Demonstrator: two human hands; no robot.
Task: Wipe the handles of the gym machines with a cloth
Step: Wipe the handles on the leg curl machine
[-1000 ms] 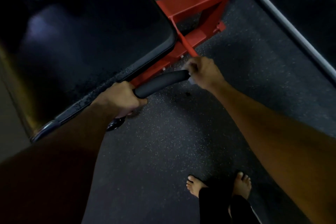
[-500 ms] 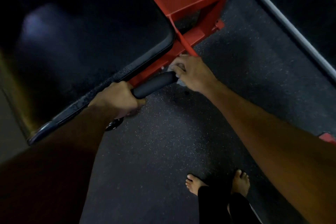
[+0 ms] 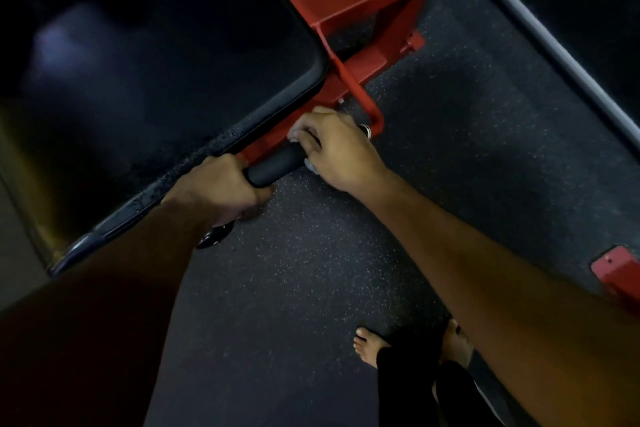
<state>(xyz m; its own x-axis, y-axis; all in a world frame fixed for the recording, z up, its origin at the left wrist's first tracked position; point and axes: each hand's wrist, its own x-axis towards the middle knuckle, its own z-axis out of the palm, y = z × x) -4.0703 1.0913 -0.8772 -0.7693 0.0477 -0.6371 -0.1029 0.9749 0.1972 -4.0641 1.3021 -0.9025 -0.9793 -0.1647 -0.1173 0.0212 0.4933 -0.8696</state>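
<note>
2 bare hands on 1 black foam-covered handle (image 3: 273,166) of a red steel gym machine frame (image 3: 360,10), low beside its black padded seat (image 3: 156,55).

The left hand (image 3: 218,191) is curled around the handle's near end; the right hand (image 3: 334,146) is curled around the far end with a pale grey cloth (image 3: 309,166) bunched under the palm, only scraps of it showing at the fingers and below the hand. The handle runs just beside the seat's rounded edge, which carries water droplets. Dark speckled rubber floor (image 3: 346,253) lies open below the handle, down to 2 bare feet (image 3: 369,345). A grey bar (image 3: 540,35) crosses at the upper right, and a small red bracket (image 3: 620,274) sits at the right edge.
</note>
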